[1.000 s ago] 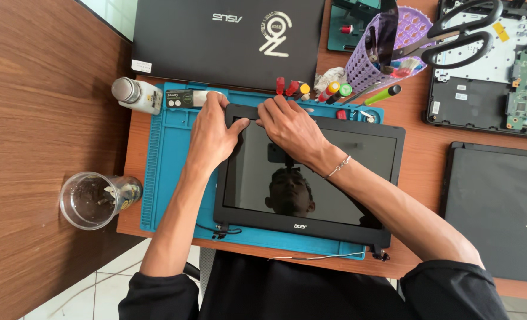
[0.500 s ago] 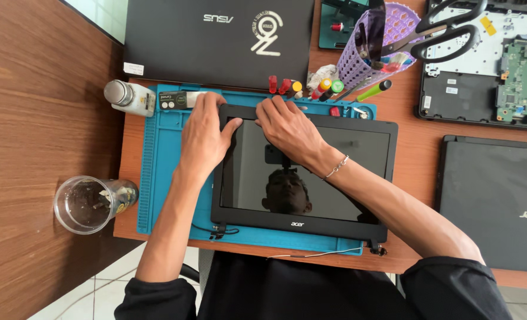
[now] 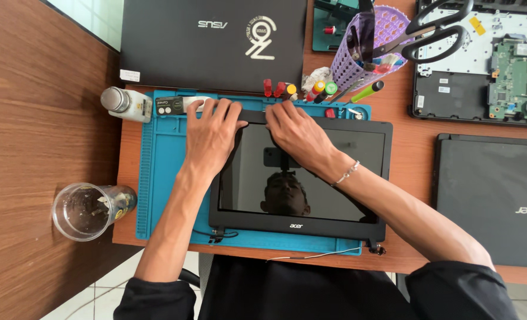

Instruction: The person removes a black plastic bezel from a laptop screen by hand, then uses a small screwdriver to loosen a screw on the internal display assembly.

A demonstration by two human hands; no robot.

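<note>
Fingers of left hand (image 3: 211, 131) and right hand (image 3: 296, 131) press curled on the laptop screen's (image 3: 311, 178) top bezel (image 3: 253, 116), gripping nothing, and pushing hard might crack it.

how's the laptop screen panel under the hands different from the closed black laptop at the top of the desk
The screen panel lies on the blue mat with its glossy glass face up; the closed laptop rests on bare wood, showing its matte lid. The left hand and right hand press the panel's top edge; the laptop is untouched. Both are black and rectangular.

Fingertips (image 3: 257, 112) & bezel's top-left edge (image 3: 252, 117) hidden under hands.
</note>
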